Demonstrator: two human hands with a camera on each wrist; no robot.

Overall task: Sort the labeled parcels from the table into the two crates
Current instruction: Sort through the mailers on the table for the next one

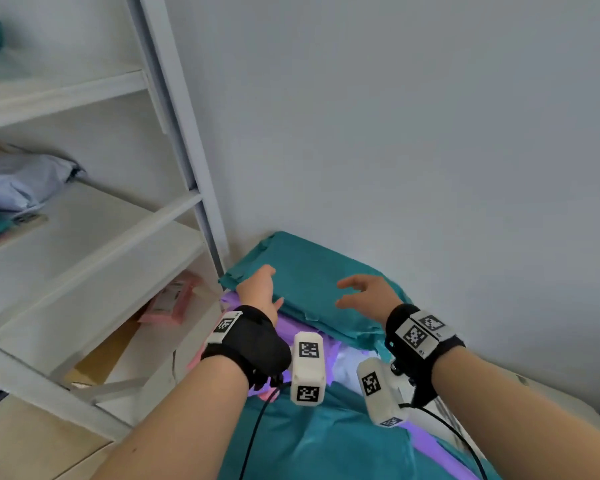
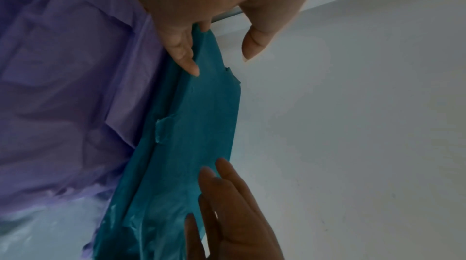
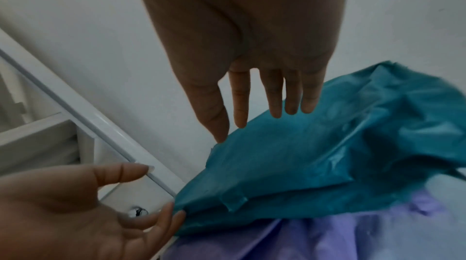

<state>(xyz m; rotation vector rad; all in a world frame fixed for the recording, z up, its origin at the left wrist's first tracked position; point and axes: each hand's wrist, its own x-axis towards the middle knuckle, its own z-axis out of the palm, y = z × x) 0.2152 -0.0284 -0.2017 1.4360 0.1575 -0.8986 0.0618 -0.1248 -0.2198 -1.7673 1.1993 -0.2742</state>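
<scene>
The teal parcel (image 1: pixel 312 282) lies atop a purple parcel (image 1: pixel 291 327) against the wall; left hand (image 1: pixel 257 289) and right hand (image 1: pixel 368 296) flank it, fingers spread, holding nothing. Soft, slippery film, likely light: take both ends. Labels and crates are hidden

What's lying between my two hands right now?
The top teal parcel spans the gap between left hand and right hand, clearest in the head view.
</scene>
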